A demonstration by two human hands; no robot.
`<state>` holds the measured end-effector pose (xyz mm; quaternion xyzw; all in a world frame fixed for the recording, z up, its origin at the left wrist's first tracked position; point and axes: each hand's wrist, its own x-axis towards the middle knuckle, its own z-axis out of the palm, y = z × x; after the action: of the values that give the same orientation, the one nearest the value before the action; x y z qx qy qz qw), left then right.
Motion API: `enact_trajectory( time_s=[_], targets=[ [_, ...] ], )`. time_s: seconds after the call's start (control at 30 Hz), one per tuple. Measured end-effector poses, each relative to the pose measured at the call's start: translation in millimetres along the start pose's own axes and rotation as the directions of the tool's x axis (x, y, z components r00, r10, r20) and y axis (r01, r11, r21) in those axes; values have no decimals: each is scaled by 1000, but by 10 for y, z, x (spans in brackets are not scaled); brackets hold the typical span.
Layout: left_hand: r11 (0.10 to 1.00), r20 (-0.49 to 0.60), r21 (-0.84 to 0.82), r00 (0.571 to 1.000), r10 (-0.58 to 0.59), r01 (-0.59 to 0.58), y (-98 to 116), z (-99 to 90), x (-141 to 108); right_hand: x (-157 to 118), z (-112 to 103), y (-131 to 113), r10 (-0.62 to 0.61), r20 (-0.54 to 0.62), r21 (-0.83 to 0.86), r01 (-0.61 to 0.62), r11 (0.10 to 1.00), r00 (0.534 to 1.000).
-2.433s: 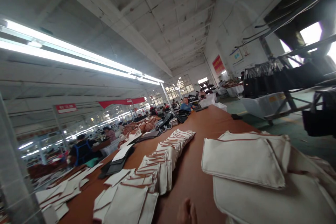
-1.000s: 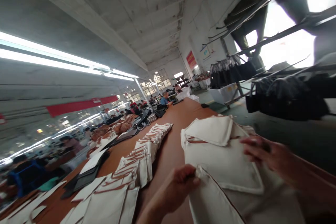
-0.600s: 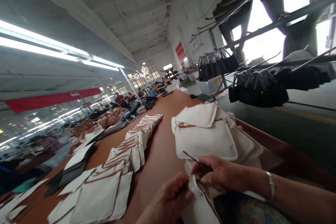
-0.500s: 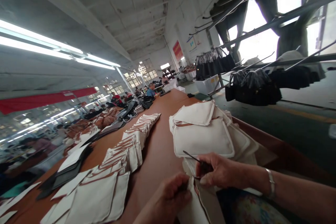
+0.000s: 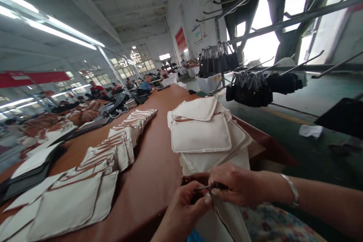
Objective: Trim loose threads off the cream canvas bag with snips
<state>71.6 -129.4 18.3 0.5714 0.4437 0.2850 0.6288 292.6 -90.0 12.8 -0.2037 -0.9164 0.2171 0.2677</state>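
My right hand, with a metal bangle at the wrist, pinches a thin dark pointed tool, possibly thread snips. Its tip lies level, reaching towards my left hand, which grips the top edge of a cream canvas panel with brown-edged seams. That panel hangs down over my lap, and my fingers hide its upper corner. Just beyond my hands, a loose pile of cream canvas bag pieces rests on the brown table.
Overlapping rows of canvas pieces run along the table to the left. Black bags hang from a metal rack on the right, above a green floor. A co-worker sits at the table's far end. Floral fabric covers my lap.
The whole view has swung, shifting the room leftwards. The tool has turned from pointing up-left to lying level, and my hands have come closer together over the canvas edge.
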Motion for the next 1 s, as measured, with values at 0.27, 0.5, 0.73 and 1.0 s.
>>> enact_trajectory(
  time_s=[0.27,0.5,0.73,1.0],
  targets=[
    [982,-69,166,995,-74,85,-184,108,75,-140,147,143,-342,46,-447,325,834,939],
    [996,-49,84,998,-29,34,-200,186,112,-64,217,146,400,120,513,-402,759,908],
    [988,-80,132,994,-75,86,-293,109,169,-3,198,121,471,432,823,-550,142,769],
    [962,-176,269,984,-2,50,-156,173,207,40,161,227,479,271,602,-536,592,835]
  ],
)
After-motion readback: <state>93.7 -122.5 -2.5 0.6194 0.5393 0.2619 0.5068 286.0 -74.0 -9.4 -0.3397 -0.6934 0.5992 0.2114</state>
